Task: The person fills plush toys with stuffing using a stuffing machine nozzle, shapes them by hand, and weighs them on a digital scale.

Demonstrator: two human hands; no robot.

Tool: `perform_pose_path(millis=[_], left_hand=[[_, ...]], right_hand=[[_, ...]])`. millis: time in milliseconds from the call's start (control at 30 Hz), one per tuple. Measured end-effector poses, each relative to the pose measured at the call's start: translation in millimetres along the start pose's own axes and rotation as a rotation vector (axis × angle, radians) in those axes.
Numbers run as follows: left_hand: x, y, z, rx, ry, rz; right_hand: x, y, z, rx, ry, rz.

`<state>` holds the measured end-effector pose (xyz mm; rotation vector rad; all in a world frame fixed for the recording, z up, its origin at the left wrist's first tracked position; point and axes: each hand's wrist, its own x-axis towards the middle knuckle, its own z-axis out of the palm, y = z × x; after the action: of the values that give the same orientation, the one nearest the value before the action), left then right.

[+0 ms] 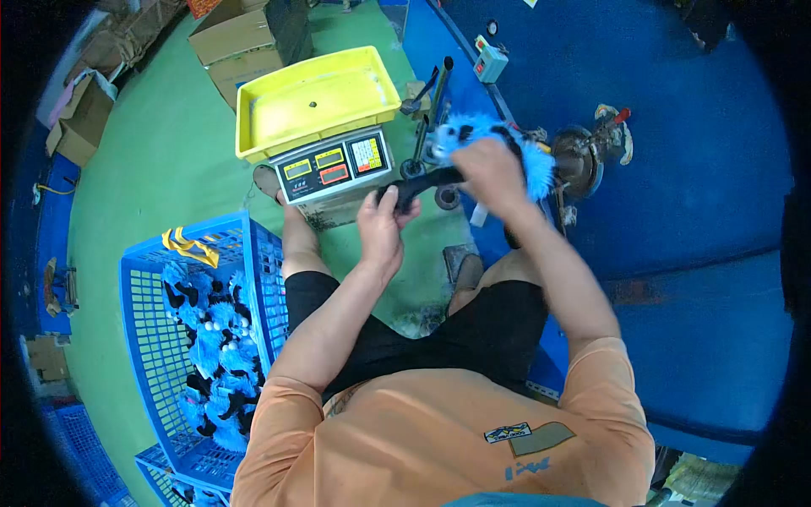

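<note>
A fluffy blue and black plush piece [534, 162] is up at the right of centre, partly blurred, beside a round metal machine part. My right hand [494, 176] is closed on it, at its lower left side. From the plush a dark strip [441, 177] runs left to my left hand [384, 224], whose fingers are wrapped round its end. My left hand is just below the scale. Part of the plush is hidden behind my right hand.
A scale [331, 166] bears a yellow tray [253, 128]. At the left, a blue basket [148, 338] holds several blue and black plush pieces. The metal machine [579, 160] stands on the blue table [676, 211]. Cardboard boxes [232, 51] are at the back left.
</note>
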<state>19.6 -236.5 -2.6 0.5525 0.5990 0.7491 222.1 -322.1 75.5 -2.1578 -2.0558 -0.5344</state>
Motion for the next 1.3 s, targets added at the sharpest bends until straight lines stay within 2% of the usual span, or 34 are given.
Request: perform_pose_path(millis=[67, 100, 167, 200, 233, 333, 500, 533, 667, 733, 767, 833, 1000, 1100, 1167, 1300], left_hand=[[-9.9, 0.9, 15.0, 0.014, -0.038, -0.021], [-15.9, 3.7, 29.3, 0.017, -0.077, -0.028], [-23.3, 5.0, 47.1, 0.018, -0.154, -0.044], [-24.5, 3.0, 45.7, 0.019, -0.156, -0.058], [-15.8, 4.6, 46.3, 0.147, -0.205, 0.014], [3.0, 10.4, 37.5, 0.542, -0.318, 0.221], [-1.0, 26.0, 13.8, 0.729, -0.231, 0.351], [-1.2, 28.1, 12.1, 0.729, -0.223, 0.356], [-3.2, 29.6, 11.3, 0.504, -0.065, 0.156], [8.2, 25.2, 16.7, 0.346, 0.039, 0.016], [4.6, 26.6, 27.4, 0.345, 0.043, 0.016], [-2.3, 25.7, 52.0, 0.129, -0.068, -0.178], [-0.6, 13.4, 61.5, 0.168, -0.246, -0.116], [-6.8, 13.0, 49.3, 0.266, -0.210, -0.004], [-9.5, 15.6, 38.2, 0.372, -0.169, 0.111], [-7.3, 18.6, 23.4, 0.470, -0.151, 0.128]], right_hand=[[-26.3, 47.5, -7.4, -0.001, -0.009, 0.094], [-36.5, 68.1, -8.5, -0.015, 0.153, 0.063], [-44.1, 81.2, -5.7, -0.020, 0.095, 0.052], [-42.8, 71.0, -12.9, -0.031, -0.031, 0.090], [-29.0, 62.3, -18.0, -0.050, -0.141, 0.115], [-3.0, 27.5, -20.0, 0.013, -0.227, 0.080], [26.0, -13.9, -33.4, 0.061, -0.387, 0.130], [28.0, -17.6, -32.7, 0.063, -0.384, 0.122], [27.9, -24.6, -27.9, 0.162, -0.290, 0.099], [15.1, -5.5, -10.7, 0.233, -0.070, -0.054], [3.2, 8.2, -7.8, 0.235, -0.071, -0.058], [-15.1, 35.3, -8.0, 0.064, -0.037, 0.027], [-14.1, 40.3, -13.7, -0.014, -0.176, 0.137], [-4.2, 19.9, -4.2, -0.016, -0.171, 0.128], [10.3, 0.8, -18.0, -0.011, -0.296, 0.170], [27.4, -23.4, -29.8, 0.027, -0.384, 0.218]])
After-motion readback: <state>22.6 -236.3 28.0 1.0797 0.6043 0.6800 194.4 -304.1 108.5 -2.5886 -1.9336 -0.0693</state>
